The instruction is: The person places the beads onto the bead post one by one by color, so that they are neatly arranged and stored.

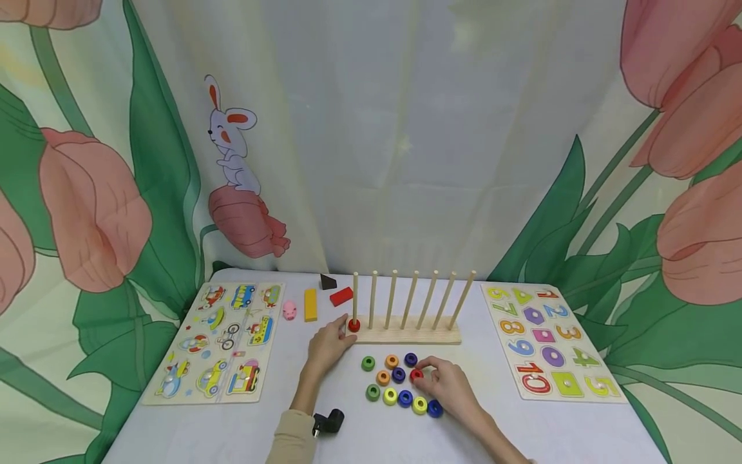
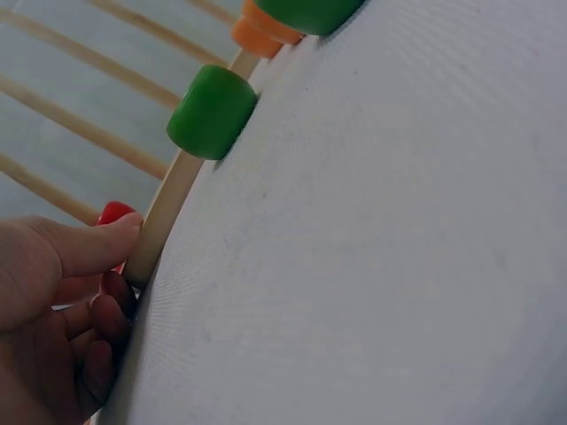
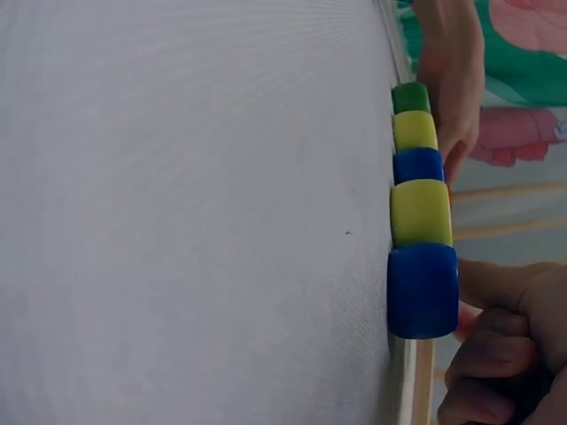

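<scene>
A wooden peg stand (image 1: 406, 332) with several upright pegs stands in the middle of the table. One red ring (image 1: 354, 326) sits low on its leftmost peg. My left hand (image 1: 328, 348) grips the left end of the base, and the left wrist view shows the thumb (image 2: 97, 243) along its front side. In front of the stand, my right hand (image 1: 449, 385) pinches another red ring (image 1: 416, 374) between thumb and fingers. Around it lie loose rings: green (image 1: 368, 363), orange (image 1: 391, 361), yellow (image 1: 420, 405) and blue (image 1: 435, 408). In the right wrist view a blue ring (image 3: 423, 292) partly hides the pinched one.
Left of the stand lies a vehicle puzzle board (image 1: 255, 348); right of it, a number puzzle board (image 1: 542, 335). A pink pig (image 1: 290, 310), a yellow block (image 1: 310, 305), a red block (image 1: 341, 296) and a dark wedge (image 1: 328, 281) lie behind the left hand. A printed curtain (image 1: 371, 161) hangs behind.
</scene>
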`<act>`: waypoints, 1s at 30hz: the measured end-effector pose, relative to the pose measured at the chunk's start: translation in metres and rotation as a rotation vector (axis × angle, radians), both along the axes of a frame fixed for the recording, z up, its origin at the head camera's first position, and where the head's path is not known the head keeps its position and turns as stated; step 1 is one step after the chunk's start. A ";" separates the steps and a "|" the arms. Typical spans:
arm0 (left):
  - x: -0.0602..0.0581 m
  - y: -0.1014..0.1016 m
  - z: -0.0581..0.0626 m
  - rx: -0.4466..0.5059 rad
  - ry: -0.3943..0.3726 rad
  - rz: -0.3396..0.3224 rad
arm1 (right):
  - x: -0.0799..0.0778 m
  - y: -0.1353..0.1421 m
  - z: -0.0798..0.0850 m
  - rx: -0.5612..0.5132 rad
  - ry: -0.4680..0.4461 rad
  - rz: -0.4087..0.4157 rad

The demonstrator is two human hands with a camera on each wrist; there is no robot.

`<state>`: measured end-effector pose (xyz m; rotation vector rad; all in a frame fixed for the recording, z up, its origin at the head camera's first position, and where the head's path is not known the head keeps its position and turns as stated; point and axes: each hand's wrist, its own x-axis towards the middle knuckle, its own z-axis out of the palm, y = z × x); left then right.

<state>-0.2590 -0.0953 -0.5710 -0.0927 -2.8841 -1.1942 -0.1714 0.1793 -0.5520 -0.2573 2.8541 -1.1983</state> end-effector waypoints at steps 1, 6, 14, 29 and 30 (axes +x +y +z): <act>0.001 0.000 0.000 0.000 -0.003 -0.001 | 0.000 -0.002 0.001 0.005 0.012 -0.010; 0.004 -0.002 0.001 0.006 -0.005 -0.004 | -0.003 -0.026 0.036 -0.043 0.133 -0.052; 0.006 0.001 -0.003 -0.001 -0.027 -0.019 | -0.038 -0.085 0.137 -0.263 0.502 0.007; 0.000 -0.002 0.002 0.014 0.002 -0.029 | -0.074 -0.118 0.151 -0.152 0.518 0.054; 0.000 -0.003 0.002 0.013 0.009 -0.025 | -0.072 -0.116 0.149 -0.187 0.532 0.055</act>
